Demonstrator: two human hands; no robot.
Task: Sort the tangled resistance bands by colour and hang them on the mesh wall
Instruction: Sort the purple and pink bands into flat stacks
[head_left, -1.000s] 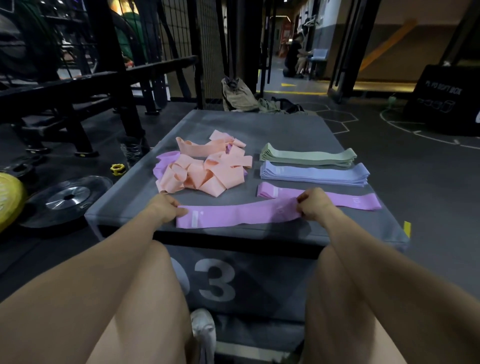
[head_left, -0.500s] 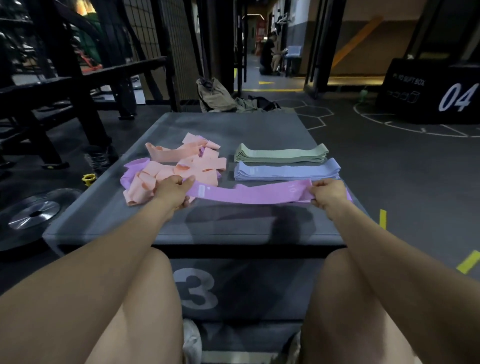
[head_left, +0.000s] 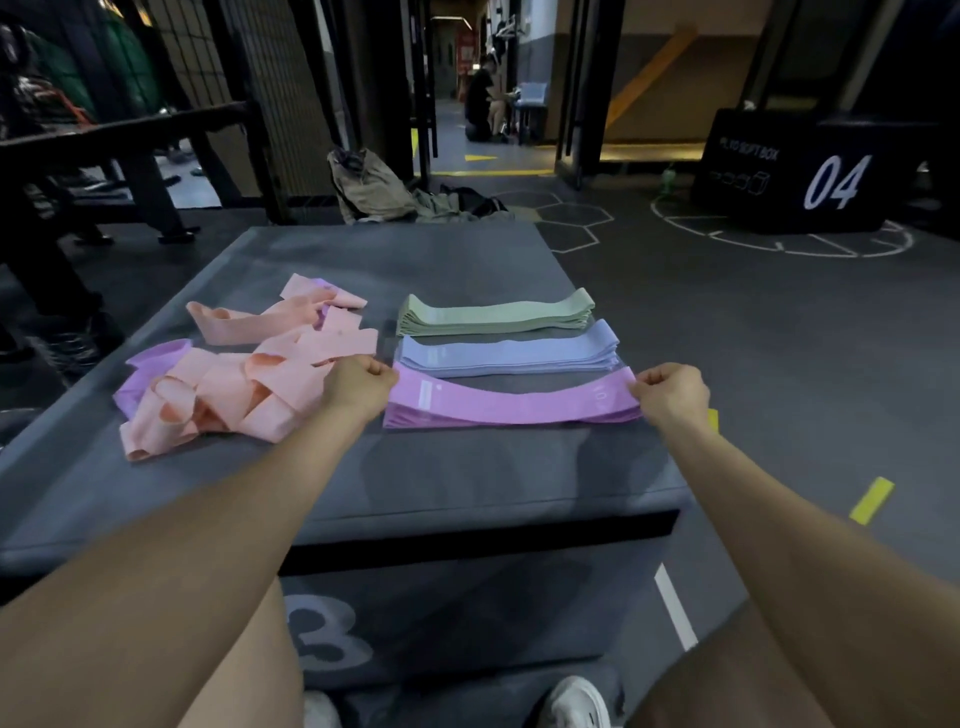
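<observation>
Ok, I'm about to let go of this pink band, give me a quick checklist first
1. Both ends held: left hand and right hand each pinch an end of the pink band. Ok.
2. Over the right pile: it lies above the pink stack, in front of the blue stack. Ok.
3. Band flat: its middle sags between the hands. Not ok.
4. Ends square with the stack: cannot tell.
5. Sorting finished: the tangled peach pile still holds a purple band. Not ok.
</observation>
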